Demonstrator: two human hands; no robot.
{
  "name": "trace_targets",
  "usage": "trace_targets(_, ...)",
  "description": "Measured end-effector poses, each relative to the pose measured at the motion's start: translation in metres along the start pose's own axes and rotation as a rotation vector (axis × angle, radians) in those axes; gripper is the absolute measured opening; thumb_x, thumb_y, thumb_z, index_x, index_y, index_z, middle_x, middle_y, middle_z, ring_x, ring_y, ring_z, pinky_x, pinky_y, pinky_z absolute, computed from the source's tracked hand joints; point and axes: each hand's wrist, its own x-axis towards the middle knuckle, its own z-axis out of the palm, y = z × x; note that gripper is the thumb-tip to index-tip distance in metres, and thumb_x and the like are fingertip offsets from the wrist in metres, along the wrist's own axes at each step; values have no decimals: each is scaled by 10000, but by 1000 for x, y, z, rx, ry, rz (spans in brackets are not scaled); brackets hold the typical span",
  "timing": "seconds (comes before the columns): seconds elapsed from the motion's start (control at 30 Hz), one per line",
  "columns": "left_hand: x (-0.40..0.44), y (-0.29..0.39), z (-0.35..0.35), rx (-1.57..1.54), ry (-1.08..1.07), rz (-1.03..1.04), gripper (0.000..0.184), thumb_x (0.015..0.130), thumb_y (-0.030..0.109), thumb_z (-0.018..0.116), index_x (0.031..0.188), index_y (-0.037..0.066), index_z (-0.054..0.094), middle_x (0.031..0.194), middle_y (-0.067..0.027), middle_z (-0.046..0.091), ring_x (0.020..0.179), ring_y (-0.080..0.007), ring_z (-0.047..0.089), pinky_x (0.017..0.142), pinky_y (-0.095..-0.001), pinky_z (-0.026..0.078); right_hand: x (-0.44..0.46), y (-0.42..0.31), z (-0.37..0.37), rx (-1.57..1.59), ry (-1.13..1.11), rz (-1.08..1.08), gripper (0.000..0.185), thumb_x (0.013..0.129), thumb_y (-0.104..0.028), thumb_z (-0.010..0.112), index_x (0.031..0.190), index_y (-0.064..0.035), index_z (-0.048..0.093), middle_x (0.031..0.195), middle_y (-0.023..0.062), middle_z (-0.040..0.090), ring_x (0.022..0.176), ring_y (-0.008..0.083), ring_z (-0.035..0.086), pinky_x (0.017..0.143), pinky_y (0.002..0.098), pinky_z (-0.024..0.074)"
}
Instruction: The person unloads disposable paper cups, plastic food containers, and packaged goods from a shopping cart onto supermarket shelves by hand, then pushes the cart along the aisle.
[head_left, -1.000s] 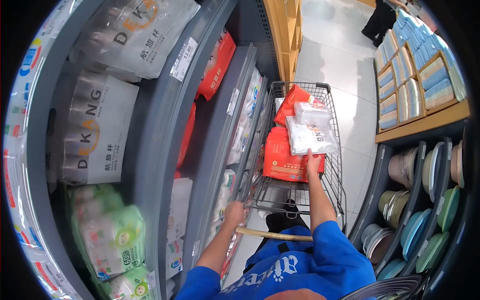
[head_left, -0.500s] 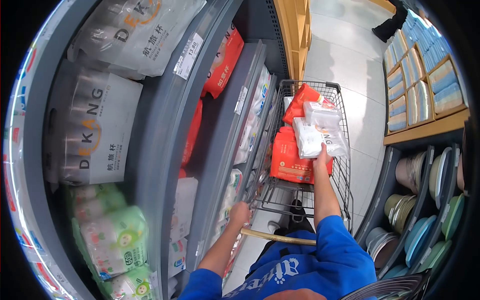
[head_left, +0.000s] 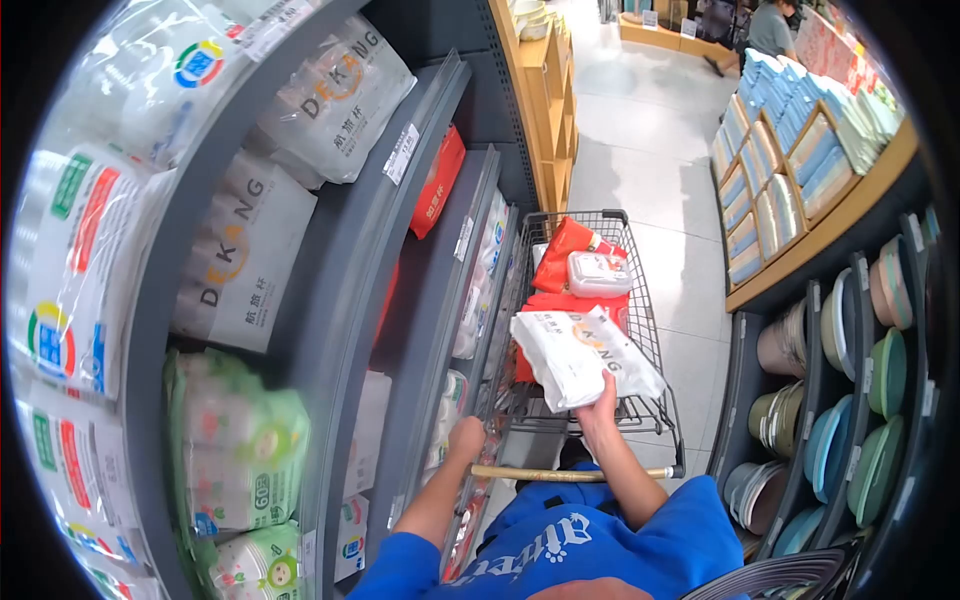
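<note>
At the left of the frame, the shelves hold clear-wrapped packs (head_left: 80, 270), with white printed bags of cups (head_left: 245, 255) above a green-and-clear pack (head_left: 265, 450); a red bag (head_left: 438, 185) sits on a lower shelf nearer the centre. My left hand (head_left: 467, 440) is loosely curled by the left end of the cart's handle (head_left: 560, 473); I can't tell whether it grips anything. In the middle, the wire cart (head_left: 660, 400) carries an upper red package (head_left: 565, 250), more red packaging under it, and a clear lidded box (head_left: 600, 272) on top. What has just changed is the white bag (head_left: 570, 350): it has come nearer to me, over the cart's near end, so the box shows more fully behind it. My right hand (head_left: 602, 410) is partly closed, with its fingers on the bag's near edge. Towards the right, wooden compartments (head_left: 815, 160) hold folded cloths, and at lower right, dark shelves hold nested bowls (head_left: 830, 445).
</note>
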Motion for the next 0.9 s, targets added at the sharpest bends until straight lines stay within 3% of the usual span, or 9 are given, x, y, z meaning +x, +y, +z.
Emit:
trace_targets(0.17, 20, -27, 12, -11, -110, 325, 184, 809, 159, 655, 841, 15, 766, 904, -240, 722, 851, -440, 703, 804, -497, 566, -81, -34, 34, -4, -194, 58, 615, 987, -379, 439, 1492, -29, 408, 1493, 162, 501, 1352, 386, 496, 1137, 546, 394)
trace_targets(0.2, 24, -25, -1, -31, -242, 305, 233, 834, 170, 659, 972, 10, 757, 1021, -211, 730, 931, -382, 709, 870, -450, 555, -108, -44, 53, -33, -91, 28, 611, 977, -341, 470, 1490, -17, 399, 1488, 176, 499, 1348, 390, 497, 1133, 542, 405)
trace_targets(0.27, 14, -7, -30, -503, 264, 561, 306, 845, 92, 609, 1127, 14, 700, 1185, -234, 670, 1140, -350, 639, 999, -421, 498, -124, -59, 55, -181, -158, -75, 634, 954, -320, 518, 1482, 8, 393, 1476, 201, 499, 1333, 387, 512, 1124, 533, 420)
trace_targets(0.3, 16, 4, -60, -583, 197, 530, 369, 913, 107, 591, 1273, 29, 607, 1299, -184, 618, 1241, -292, 583, 1054, -390, 460, -131, -67, 53, -254, -189, -121, 648, 942, -309, 541, 1478, 21, 389, 1471, 214, 499, 1325, 385, 520, 1120, 528, 427)
trace_targets(0.37, -19, 48, -142, -1320, -87, 258, 451, 1030, 271, 497, 1426, 57, 482, 1395, -142, 578, 1239, -293, 585, 1018, -452, 480, -154, -86, 63, -306, -286, -111, 707, 897, -310, 601, 1468, 48, 386, 1449, 237, 509, 1306, 383, 538, 1103, 515, 448)
trace_targets(0.47, -50, 66, -223, -1768, -493, 462, 623, 1038, 434, 496, 1501, 38, 363, 1432, -186, 538, 1269, -293, 567, 1044, -449, 466, -167, -114, 73, -375, -509, -115, 754, 857, -291, 664, 1448, 85, 386, 1397, 259, 543, 1253, 372, 581, 1064, 481, 486)
trace_targets(0.57, -75, 78, -244, -1635, -531, 716, 714, 1035, 561, 426, 1498, 21, 359, 1466, -161, 515, 1322, -306, 533, 1134, -448, 390, -179, -124, 86, -417, -588, -155, 776, 811, -282, 710, 1432, 72, 408, 1306, 238, 600, 1157, 340, 640, 1014, 441, 525)
trace_targets(0.73, -123, 96, -260, -1438, -307, 582, 633, 876, 125, 716, 1422, -33, 437, 1328, -152, 596, 1236, -225, 579, 1050, -376, 467, -201, -125, 102, -518, -574, -408, 694, 842, -279, 689, 1414, 33, 448, 1227, 199, 632, 1089, 280, 651, 986, 392, 514)
trace_targets(0.9, -154, 117, -281, -1350, -7, 704, 738, 759, 155, 804, 1390, -14, 460, 1256, -137, 615, 1174, -218, 595, 1015, -373, 479, -194, -138, 99, -1067, -427, -603, 495, 970, -226, 608, 1378, 38, 515, 1286, 187, 625, 1130, 249, 623, 995, 370, 481)
